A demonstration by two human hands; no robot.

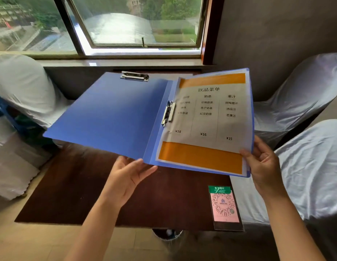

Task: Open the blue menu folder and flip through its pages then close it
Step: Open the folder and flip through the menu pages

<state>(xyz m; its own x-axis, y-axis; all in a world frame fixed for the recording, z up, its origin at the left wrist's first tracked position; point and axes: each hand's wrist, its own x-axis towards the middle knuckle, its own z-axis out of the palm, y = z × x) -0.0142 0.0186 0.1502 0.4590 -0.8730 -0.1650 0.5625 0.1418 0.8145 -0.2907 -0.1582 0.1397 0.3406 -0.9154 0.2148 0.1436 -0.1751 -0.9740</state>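
The blue menu folder [111,113] is open and held above the dark wooden table [73,189]. Its left cover is bare blue with a metal clip [134,75] at the top. On the right lies a drinks menu page [207,121] with orange bands, in a clear sleeve, under a side clip [168,113]. My left hand [126,176] supports the folder from below near the spine, palm up. My right hand [263,162] grips the lower right corner of the pages, thumb on top.
A pink QR code card [225,206] in a clear stand lies at the table's near right corner. Chairs in white covers stand on the left [22,87] and on the right [305,102]. A window [137,25] is behind the table.
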